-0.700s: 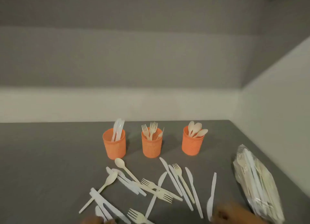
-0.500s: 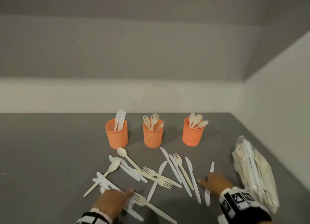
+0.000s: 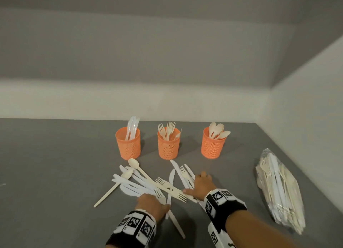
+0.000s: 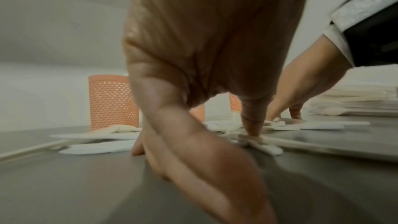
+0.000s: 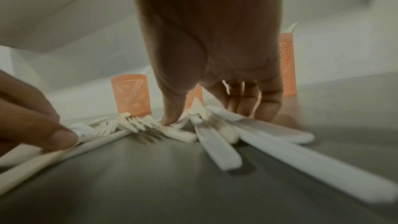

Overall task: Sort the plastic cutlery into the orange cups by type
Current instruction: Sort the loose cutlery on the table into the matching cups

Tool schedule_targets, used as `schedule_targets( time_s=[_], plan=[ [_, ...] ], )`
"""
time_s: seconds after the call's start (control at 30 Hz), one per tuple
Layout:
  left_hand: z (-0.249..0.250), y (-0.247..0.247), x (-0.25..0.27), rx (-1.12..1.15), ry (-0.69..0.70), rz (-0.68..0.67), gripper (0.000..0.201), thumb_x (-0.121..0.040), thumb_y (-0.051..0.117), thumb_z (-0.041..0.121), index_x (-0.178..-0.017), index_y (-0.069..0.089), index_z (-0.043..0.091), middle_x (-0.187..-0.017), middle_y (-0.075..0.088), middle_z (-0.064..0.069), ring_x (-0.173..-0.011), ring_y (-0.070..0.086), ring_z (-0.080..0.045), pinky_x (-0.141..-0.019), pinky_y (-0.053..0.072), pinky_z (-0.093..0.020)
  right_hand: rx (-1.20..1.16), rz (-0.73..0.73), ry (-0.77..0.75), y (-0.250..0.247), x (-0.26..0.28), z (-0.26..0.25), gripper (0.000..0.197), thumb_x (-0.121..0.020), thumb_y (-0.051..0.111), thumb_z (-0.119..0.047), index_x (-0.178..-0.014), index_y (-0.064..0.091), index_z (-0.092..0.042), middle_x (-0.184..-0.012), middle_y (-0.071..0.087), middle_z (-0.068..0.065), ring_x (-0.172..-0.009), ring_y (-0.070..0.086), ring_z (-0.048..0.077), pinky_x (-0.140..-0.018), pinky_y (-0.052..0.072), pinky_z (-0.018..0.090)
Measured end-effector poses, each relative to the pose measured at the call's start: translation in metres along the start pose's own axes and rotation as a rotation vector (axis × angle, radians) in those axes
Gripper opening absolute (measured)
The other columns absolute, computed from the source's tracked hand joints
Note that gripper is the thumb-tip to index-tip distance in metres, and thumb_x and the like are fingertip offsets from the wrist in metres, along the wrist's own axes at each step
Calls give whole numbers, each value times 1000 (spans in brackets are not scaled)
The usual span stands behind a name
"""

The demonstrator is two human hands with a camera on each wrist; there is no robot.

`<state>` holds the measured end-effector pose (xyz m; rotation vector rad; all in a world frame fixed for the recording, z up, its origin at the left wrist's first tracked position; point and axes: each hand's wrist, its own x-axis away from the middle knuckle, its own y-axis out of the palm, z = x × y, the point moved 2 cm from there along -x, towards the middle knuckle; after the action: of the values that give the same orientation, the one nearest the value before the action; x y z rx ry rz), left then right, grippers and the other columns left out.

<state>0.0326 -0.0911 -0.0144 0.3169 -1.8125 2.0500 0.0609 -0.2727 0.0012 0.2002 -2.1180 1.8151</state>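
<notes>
Three orange mesh cups stand in a row: the left cup (image 3: 128,145) holds white knives, the middle cup (image 3: 168,145) forks, the right cup (image 3: 212,145) spoons. In front of them lies a loose pile of cutlery (image 3: 148,182) with spoons, forks and knives crossed over each other. My left hand (image 3: 151,204) rests on the pile's near edge, a fingertip (image 4: 252,130) pressing down on a piece. My right hand (image 3: 201,184) lies on the pile's right side, its straight fingers (image 5: 243,105) on white knives (image 5: 269,135). Neither hand lifts anything.
A clear plastic bag (image 3: 280,195) full of more cutlery lies at the right, close to the side wall. The grey table (image 3: 55,173) meets a pale back wall just behind the cups. A beige spoon (image 3: 111,190) sticks out at the pile's left.
Both hands came up into view and moved inward onto the cutlery. The scattered pieces, including the knife at the far right, are now pushed closer together into one pile.
</notes>
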Motion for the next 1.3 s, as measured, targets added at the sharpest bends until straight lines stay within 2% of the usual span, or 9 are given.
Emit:
schedule_targets(
  time_s=[0.1,0.2,0.27,0.5,0.7,0.9,1.07,1.2,1.3],
  plan=[
    [0,-1,0,-75,30,-24,38,-86,52,32,-106,65,2,-104,68,-9,-78,60,-17,-53,37,-13,-34,26,-44,7,0,1,77,-83,47,-64,-132,42,-4,-140,34,15,-130,30,33,-108,30,42],
    [4,-6,9,-4,-24,-33,33,-97,36,13,-118,58,2,-118,61,-13,-108,59,-29,-87,45,-31,12,6,-87,13,2,-1,90,-70,55,-73,-129,43,-7,-137,35,11,-129,31,32,-105,36,45],
    [6,-12,13,13,-32,-21,35,-98,31,9,-119,57,2,-121,60,-13,-112,57,-28,-94,42,-33,30,23,-101,13,2,-5,81,-75,59,-64,-128,42,-6,-136,38,13,-127,34,32,-105,36,43],
    [-3,-7,7,106,-112,4,28,-93,41,12,-112,60,3,-117,63,-11,-108,61,-24,-84,47,-26,-91,-35,-82,4,2,-4,34,-86,55,-19,-115,53,-2,-115,63,16,-102,61,30,-73,41,28],
    [-3,-7,17,127,-90,-32,31,-92,39,9,-114,59,1,-118,64,-13,-108,62,-24,-87,48,-25,67,12,-80,6,5,-2,30,-91,46,-10,-119,55,-2,-122,61,14,-112,58,29,-91,45,32],
    [-10,-32,36,202,-61,8,30,-95,38,17,-116,56,4,-121,61,-11,-112,58,-22,-88,45,-25,-131,-33,-63,-9,4,13,30,-89,42,-9,-117,51,-4,-121,59,15,-109,57,31,-85,44,32],
    [-18,-62,33,660,-50,79,31,-92,47,36,-73,48,11,-68,50,-3,-54,45,-15,-48,37,-23,-583,80,-122,-36,17,-6,32,-89,39,-8,-119,48,-4,-95,57,13,-75,57,26,-67,46,33],
    [2,-70,28,1202,66,181,37,-84,59,48,-78,47,13,-66,50,1,-59,46,-12,-55,41,-23,-749,34,-309,-51,45,-52,29,-94,39,-16,-122,46,-15,-72,53,0,-52,48,12,-46,42,22],
    [20,-69,24,1562,147,25,36,-86,57,46,-102,57,14,-93,68,0,-85,64,-12,-78,51,-29,-561,62,-479,-51,57,-90,34,-93,40,-6,-124,53,-8,-98,66,9,-86,63,22,-73,51,28]
  ],
)
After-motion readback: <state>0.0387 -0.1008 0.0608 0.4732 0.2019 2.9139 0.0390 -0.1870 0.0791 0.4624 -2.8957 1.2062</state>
